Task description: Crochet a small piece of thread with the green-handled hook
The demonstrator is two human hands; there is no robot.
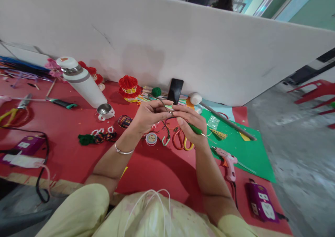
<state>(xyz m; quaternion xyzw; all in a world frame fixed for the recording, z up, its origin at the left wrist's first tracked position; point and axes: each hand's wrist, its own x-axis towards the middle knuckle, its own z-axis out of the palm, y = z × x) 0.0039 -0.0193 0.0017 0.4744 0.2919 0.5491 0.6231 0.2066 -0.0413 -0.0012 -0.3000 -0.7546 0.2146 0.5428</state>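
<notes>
Head view: left hand pinches thin dark cord, seemingly for tension; right hand holds slim green-handled metal tool.

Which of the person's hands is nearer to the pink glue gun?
The right. The right hand is up and to the left of the pink glue gun in the picture, apart from it; the left hand is farther left, well away from it.
</notes>
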